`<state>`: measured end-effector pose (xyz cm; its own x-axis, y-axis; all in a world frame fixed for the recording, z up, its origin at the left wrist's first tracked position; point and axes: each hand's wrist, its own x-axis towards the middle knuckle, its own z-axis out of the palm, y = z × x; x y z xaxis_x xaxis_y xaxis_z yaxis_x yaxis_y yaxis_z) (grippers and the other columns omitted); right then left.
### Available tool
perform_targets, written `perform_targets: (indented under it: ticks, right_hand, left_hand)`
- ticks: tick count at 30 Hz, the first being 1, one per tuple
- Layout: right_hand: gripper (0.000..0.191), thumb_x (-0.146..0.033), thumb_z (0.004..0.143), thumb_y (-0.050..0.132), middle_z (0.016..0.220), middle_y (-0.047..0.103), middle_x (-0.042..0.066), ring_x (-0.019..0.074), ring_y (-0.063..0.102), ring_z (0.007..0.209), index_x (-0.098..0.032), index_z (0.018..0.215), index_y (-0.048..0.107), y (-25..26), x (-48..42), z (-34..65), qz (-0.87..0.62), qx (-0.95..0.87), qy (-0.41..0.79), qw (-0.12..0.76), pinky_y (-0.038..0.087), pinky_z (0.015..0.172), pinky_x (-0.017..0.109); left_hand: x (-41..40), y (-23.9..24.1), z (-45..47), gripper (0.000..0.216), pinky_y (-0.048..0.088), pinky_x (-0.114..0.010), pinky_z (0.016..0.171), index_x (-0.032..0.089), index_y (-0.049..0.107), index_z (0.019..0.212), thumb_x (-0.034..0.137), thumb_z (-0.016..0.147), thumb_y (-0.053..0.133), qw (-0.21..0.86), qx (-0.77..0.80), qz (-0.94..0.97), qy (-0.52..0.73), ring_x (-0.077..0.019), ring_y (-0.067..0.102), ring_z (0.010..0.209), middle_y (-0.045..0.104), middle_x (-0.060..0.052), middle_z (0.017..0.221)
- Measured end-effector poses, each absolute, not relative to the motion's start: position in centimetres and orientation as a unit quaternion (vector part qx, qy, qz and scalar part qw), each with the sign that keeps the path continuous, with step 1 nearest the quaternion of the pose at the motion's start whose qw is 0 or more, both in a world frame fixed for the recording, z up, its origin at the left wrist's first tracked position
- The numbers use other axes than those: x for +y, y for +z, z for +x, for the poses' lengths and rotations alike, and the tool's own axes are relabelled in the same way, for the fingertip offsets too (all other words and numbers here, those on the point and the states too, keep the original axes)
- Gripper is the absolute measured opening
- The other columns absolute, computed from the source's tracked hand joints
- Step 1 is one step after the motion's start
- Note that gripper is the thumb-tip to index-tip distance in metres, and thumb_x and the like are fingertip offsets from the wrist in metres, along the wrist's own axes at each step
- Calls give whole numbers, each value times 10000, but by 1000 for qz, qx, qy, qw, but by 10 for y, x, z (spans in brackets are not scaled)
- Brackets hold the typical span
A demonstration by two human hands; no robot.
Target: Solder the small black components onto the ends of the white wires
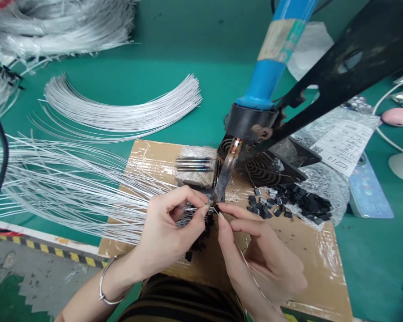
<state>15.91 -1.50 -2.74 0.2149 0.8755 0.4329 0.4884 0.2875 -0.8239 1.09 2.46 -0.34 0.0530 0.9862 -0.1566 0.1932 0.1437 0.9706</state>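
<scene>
My left hand (168, 232) pinches white wires (87, 192), my right hand (262, 259) a thin wire (246, 264); the soldering iron (221, 183) overhangs both, black chips (302, 205) nearby.

1 head view, looking forward and down, close over bench (195, 53)

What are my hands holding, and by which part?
The left hand pinches white wires near their ends, under the soldering iron; the right hand pinches a thin strand near its tip.
</scene>
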Motion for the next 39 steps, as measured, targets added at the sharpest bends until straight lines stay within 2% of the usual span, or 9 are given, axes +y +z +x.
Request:
perform_targets:
  ticks: [5, 14, 17, 25, 28, 31, 34, 36, 39]
  right_hand:
    - [174, -33, 908, 778, 911, 860, 34, 155, 848, 768, -195, 888, 716, -28, -15, 160, -568, -603, 178, 530, 673, 712, 181]
    - [206, -24, 889, 783, 899, 856, 31, 204, 857, 801, -220, 913, 724, -30, -17, 160, -564, -595, 198, 537, 692, 709, 250]
    - [225, -19, 887, 784, 864, 847, 8, 192, 855, 794, -232, 932, 728, -30, -17, 161, -559, -596, 199, 541, 689, 718, 233]
    - [200, -31, 877, 807, 969, 862, 28, 157, 845, 803, -211, 911, 727, -33, -17, 164, -553, -601, 203, 540, 672, 762, 204]
    - [168, -55, 907, 781, 1025, 863, 51, 178, 847, 839, -208, 885, 714, -34, -19, 165, -561, -588, 226, 537, 678, 783, 249]
    - [114, -136, 928, 791, 966, 844, 44, 185, 824, 820, -215, 899, 714, -38, -20, 171, -593, -540, 225, 553, 668, 737, 274]
    - [93, -255, 954, 798, 751, 743, -12, 145, 728, 660, -206, 905, 736, -44, -21, 185, -638, -439, 237, 587, 600, 624, 248]
    - [208, -333, 998, 728, 707, 713, -2, 150, 698, 628, -192, 850, 765, -46, -22, 200, -619, -383, 289, 621, 576, 611, 275]
    - [489, -561, 1026, 542, 894, 815, 95, 222, 759, 731, -174, 945, 830, -51, -27, 232, -607, -307, 374, 630, 615, 666, 384]
  left_hand:
    - [25, -3, 11, 116, 457, -228, 528, 190, 714, 745, 155, 856, 719, 505, 565, 521, 393, -146, 680, 655, 785, -36, 802]
    - [24, -1, 11, 109, 478, -262, 542, 194, 716, 750, 162, 854, 711, 508, 567, 518, 390, -168, 692, 665, 782, -46, 792]
    - [23, -1, 11, 112, 472, -264, 537, 195, 709, 748, 168, 856, 706, 510, 567, 518, 387, -170, 691, 662, 784, -48, 795]
    - [25, -3, 13, 113, 430, -264, 526, 187, 692, 741, 175, 853, 689, 521, 568, 516, 374, -154, 656, 632, 778, -50, 817]
    - [24, -3, 12, 114, 432, -271, 544, 185, 696, 743, 177, 856, 689, 525, 568, 513, 372, -157, 652, 640, 773, -50, 807]
    - [24, -4, 9, 125, 406, -279, 536, 188, 688, 734, 190, 859, 691, 522, 575, 513, 365, -158, 643, 626, 774, -54, 803]
    - [25, -4, 6, 127, 373, -283, 528, 192, 678, 724, 195, 850, 687, 514, 584, 513, 362, -156, 634, 618, 781, -59, 820]
    - [25, -5, 3, 124, 351, -282, 520, 191, 677, 721, 195, 845, 686, 513, 585, 513, 362, -146, 606, 600, 781, -60, 828]
    - [26, -4, 0, 120, 320, -271, 502, 188, 685, 726, 191, 845, 695, 510, 584, 513, 368, -111, 499, 544, 774, -48, 821]
